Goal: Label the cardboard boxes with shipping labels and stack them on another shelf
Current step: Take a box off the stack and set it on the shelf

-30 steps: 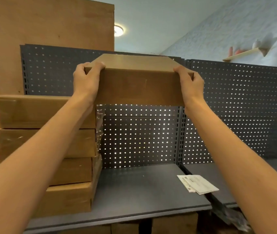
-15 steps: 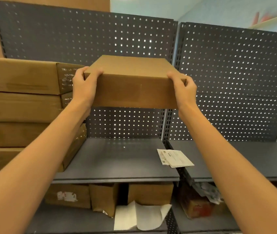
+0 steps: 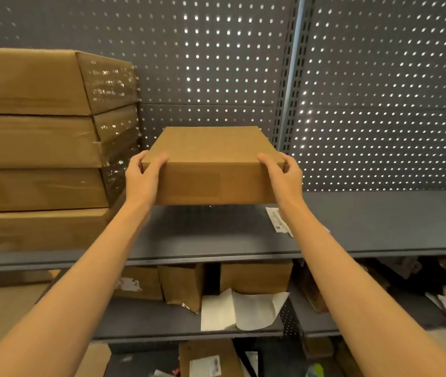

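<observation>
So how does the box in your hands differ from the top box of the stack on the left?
The held box is plain bare cardboard; the top stack box is wrapped in glossy clear film. The held box looks smaller, while the top stack box runs out of the picture. The held box is gripped at both front corners by the left hand and right hand; the top stack box rests untouched. Both are brown, flat and level.

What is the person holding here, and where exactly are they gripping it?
A plain cardboard box, held by both near corners: the left hand grips its near-left corner, the right hand its near-right corner, fingers curled over the top edge.
</observation>
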A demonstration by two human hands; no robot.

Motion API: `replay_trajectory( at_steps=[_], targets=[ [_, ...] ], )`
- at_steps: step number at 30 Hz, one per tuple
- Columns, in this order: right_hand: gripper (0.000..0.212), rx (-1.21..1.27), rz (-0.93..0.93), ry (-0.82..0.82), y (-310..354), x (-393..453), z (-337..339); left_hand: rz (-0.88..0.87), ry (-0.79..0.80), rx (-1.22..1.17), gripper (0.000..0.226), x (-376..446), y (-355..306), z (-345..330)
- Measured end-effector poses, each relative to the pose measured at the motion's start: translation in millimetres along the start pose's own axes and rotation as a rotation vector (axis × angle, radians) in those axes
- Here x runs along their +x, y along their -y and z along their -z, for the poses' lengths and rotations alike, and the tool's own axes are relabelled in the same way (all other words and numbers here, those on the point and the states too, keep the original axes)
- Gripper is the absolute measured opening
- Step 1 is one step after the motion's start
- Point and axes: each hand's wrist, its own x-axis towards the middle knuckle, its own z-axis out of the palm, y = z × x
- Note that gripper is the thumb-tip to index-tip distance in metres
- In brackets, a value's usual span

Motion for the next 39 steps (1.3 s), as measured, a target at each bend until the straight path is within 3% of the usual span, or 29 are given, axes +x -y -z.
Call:
replay_trajectory(
  at_steps=[13, 32, 35, 39],
  targets=[
    [0.057, -0.034, -0.11, -0.005, -75.3, -10.1, -1.9, 0.167, 0.057, 0.037, 0.053, -10.9, 77.7, -0.5],
    [0.05, -0.061, -0.116, 0.026, -97.3, 0.2, -3.3, 0.155, 0.084, 0.097, 0.05, 0.2, 92.0, -2.0],
    [0.054, -0.103, -0.106, 0.053, -93.6, -0.9, 0.1, 0.073, 0.117, 0.256, 0.051, 6.7, 88.9, 3.0],
    [0.057, -0.168, -0.028, -0.013, -84.7, 1.6, 11.1, -0.232, 0.101, 0.6, 0.046, 11.7, 77.8, 3.8]
  ],
)
